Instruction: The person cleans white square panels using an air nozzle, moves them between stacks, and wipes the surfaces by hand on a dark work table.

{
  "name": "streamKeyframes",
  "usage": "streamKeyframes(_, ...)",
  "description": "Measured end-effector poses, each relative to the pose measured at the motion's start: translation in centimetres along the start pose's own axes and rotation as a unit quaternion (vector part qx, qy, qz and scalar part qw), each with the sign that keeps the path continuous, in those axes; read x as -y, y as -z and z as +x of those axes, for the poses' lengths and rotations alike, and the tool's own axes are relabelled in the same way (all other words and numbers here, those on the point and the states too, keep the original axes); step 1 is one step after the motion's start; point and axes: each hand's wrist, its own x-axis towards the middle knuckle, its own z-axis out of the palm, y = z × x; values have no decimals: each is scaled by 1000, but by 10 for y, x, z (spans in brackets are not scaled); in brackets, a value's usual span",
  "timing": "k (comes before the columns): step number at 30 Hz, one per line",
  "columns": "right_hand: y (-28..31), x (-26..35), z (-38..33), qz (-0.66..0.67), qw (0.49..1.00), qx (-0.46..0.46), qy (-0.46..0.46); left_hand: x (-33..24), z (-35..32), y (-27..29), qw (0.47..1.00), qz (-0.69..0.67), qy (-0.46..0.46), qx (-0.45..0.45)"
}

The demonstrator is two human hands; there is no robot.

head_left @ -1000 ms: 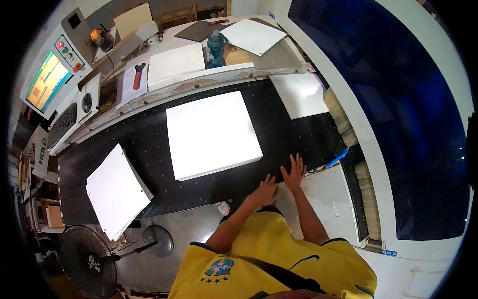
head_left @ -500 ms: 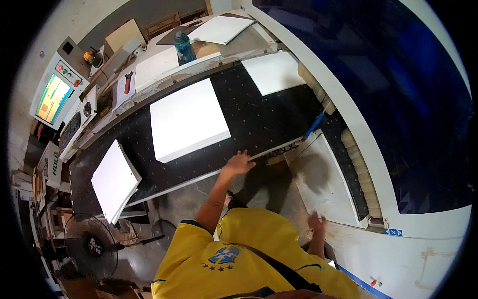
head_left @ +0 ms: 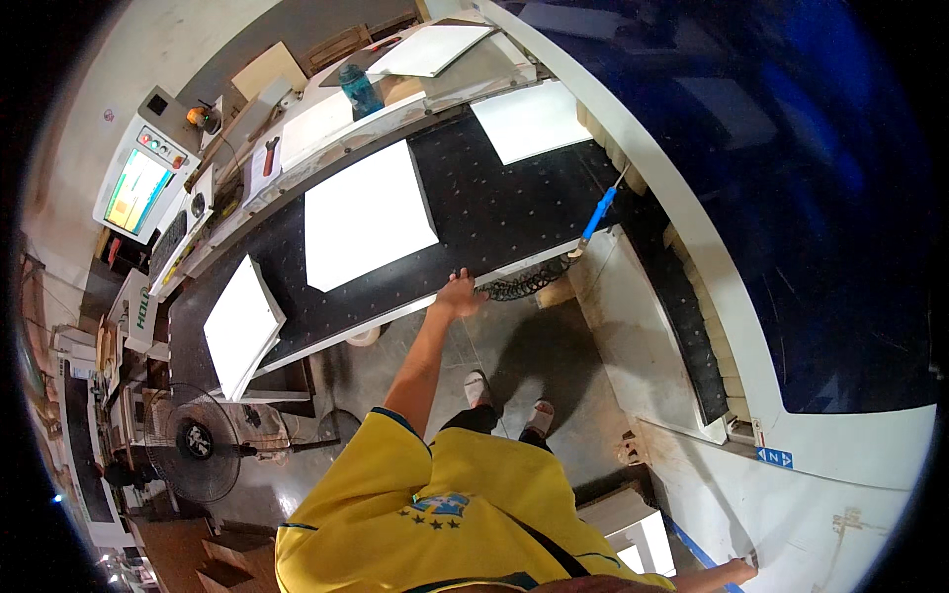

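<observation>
I can't tell whether the right hand (head_left: 738, 570), below-right of the black table (head_left: 494, 203), touches anything; right of that table, my view's top edge crops the blue panel (head_left: 791, 217).

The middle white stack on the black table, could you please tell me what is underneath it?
The middle white stack rests on the black table, whose dotted surface shows around it. The part directly beneath is covered, so I cannot tell whether anything else lies there.

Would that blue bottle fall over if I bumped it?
The bottle might tip, because it is taller than it is wide. Once down, it would probably roll, since its sides look round. It likely isn't floppy: it stands up by itself.
</observation>
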Motion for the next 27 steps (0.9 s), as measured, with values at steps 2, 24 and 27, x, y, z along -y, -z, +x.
streamKeyframes(2,-13,5,-14,57,998,38,-13,9,-4,-4,1000,-4,13,-2)
streamKeyframes(24,-124,-117,-126,105,937,279,181,-14,-84,-32,971,-230,-59,-4)
streamKeyframes(27,-206,-119,-281,51,784,586,-196,16,-109,-117,957,-209,-145,-135)
